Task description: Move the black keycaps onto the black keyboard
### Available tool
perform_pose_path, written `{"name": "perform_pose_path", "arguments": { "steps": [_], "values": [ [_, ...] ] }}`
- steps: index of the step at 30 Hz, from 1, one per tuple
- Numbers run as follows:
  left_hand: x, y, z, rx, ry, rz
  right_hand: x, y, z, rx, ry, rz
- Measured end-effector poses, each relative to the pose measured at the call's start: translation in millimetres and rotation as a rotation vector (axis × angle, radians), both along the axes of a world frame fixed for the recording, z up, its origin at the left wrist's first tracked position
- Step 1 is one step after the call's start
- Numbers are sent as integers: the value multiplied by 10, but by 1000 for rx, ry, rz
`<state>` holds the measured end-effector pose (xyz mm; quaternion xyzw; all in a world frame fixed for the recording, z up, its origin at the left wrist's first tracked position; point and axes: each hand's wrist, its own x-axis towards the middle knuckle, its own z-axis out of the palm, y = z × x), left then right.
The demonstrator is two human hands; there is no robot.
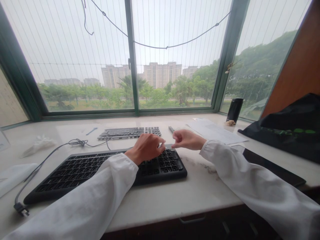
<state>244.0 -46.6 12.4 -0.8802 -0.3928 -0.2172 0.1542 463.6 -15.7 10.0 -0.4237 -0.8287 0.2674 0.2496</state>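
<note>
A black keyboard [82, 168] lies at an angle on the pale counter [175, 196] in front of me. My left hand [146, 147] hovers over its far right corner with fingers curled and thumb against the fingertips in a pinch. My right hand [187, 139] is just to the right of it, also curled, with its fingertips close to those of the left hand. What either pinch holds, if anything, is too small to make out. Both arms wear white sleeves.
A second, thinner keyboard [130, 132] lies farther back with its cable [50, 155] trailing left to a plug [21, 209]. Papers [215, 131], a black cylinder [234, 110], a black bag [290, 130] and a dark tablet [272, 166] sit at the right. Crumpled tissue [37, 144] lies at the left.
</note>
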Motion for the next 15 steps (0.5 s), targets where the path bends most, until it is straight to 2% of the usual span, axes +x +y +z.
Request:
{"name": "perform_pose_path", "arguments": {
  "steps": [10,15],
  "values": [
    [-3,-6,9,-32,4,22,16,11,-4,-27,9,31],
    [-24,35,-9,-59,26,105,22,22,-19,-66,22,26]
  ]
}}
